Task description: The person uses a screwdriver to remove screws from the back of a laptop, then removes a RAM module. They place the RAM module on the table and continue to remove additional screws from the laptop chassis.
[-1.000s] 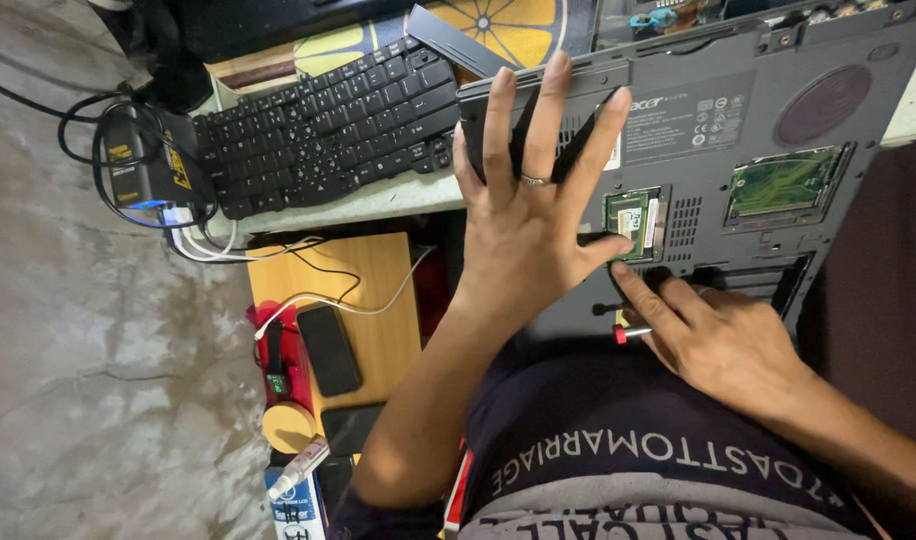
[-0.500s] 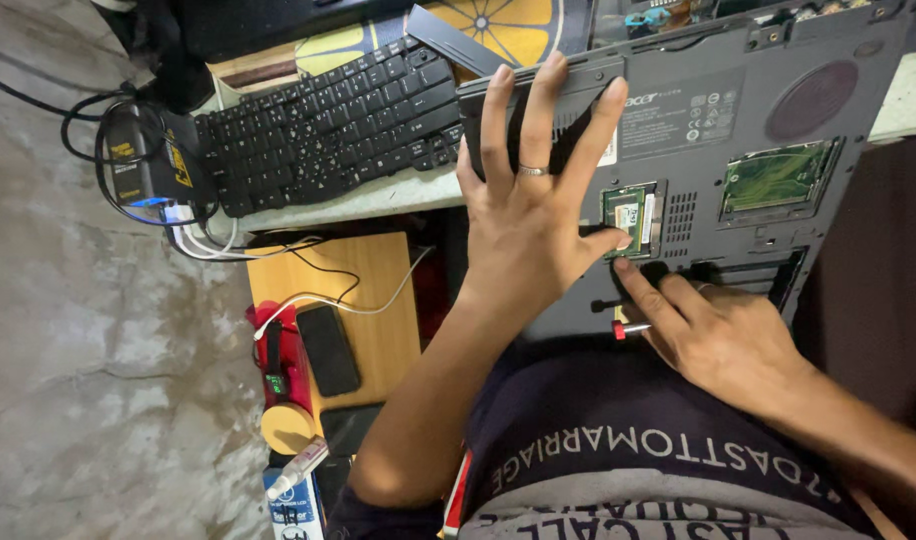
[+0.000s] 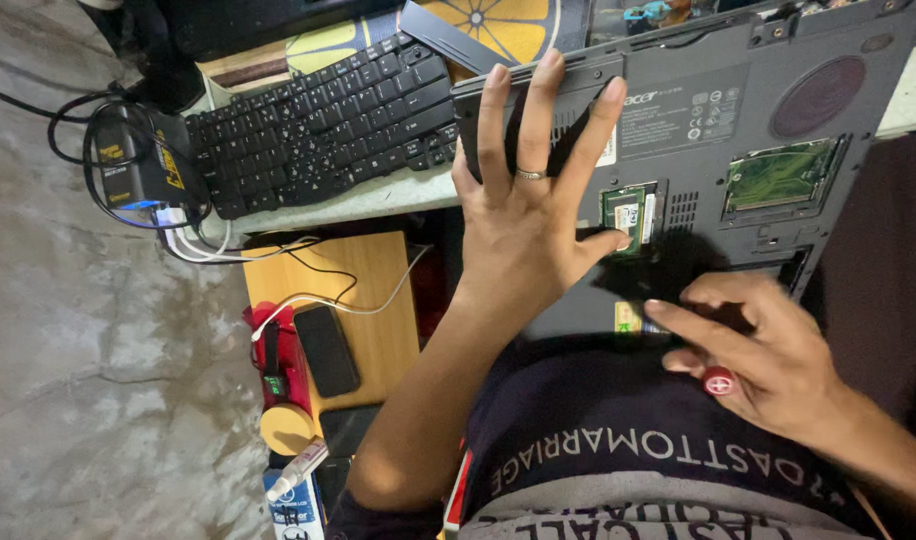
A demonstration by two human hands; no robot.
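At the desk edge I see the matte black keyboard (image 3: 318,125), then my left hand (image 3: 528,215) spread wide, flat on the upturned grey plastic laptop (image 3: 738,130). My right hand (image 3: 768,355) now grips a red-capped screwdriver (image 3: 719,380), drawn back from the laptop.

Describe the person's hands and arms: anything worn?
Both forearms are bare, no sleeves or gloves in view. The left hand wears a plain metal ring on one finger. The right hand shows no ring or watch.
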